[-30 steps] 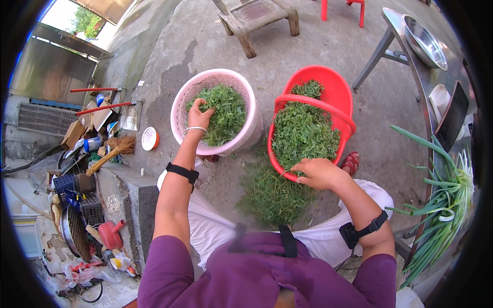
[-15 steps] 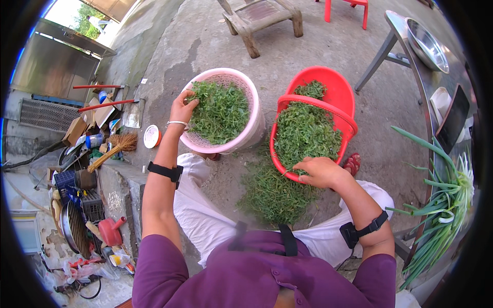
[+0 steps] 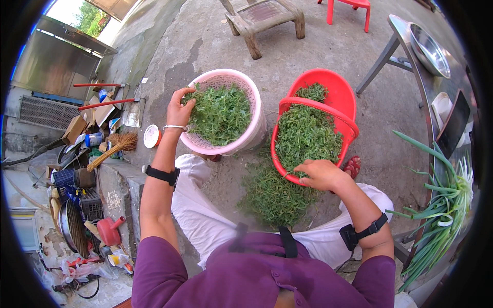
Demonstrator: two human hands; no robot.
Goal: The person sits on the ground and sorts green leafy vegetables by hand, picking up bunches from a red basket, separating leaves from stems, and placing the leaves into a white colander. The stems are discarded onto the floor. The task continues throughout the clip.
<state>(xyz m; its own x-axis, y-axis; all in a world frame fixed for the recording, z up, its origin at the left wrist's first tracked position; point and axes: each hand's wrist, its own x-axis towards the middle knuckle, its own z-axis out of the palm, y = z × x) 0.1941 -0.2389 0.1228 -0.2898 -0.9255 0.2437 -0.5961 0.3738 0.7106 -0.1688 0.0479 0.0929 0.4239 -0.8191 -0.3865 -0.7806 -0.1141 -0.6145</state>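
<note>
On the left stands a tall pink plastic basket [image 3: 257, 128] with a lattice wall, holding loose leafy greens [image 3: 221, 113]. My left hand [image 3: 181, 107] is over its left rim, thumb and fingers curved and apart beside the leaves. To the right is a red plastic basket [image 3: 343, 84] with a raised handle, its near part heaped with cut leafy greens [image 3: 308, 133]. My right hand [image 3: 323, 174] rests at its near rim, fingers closed on sprigs there; the fingertips are partly lost among the leaves. More stemmy greens [image 3: 280, 197] lie piled on the ground between my legs.
A table [image 3: 418, 84] on the right bears a metal basin [image 3: 430, 50], a dark tablet-like panel [image 3: 453, 123] and spring onions [image 3: 452, 200]. Ahead stand a wooden chair [image 3: 264, 18] and a red stool [image 3: 349, 4]. A straw broom [image 3: 115, 146] and clutter lie left.
My left hand has shifted slightly left, toward the outside of the pink basket's rim. My right hand stays almost in place at the red basket.
</note>
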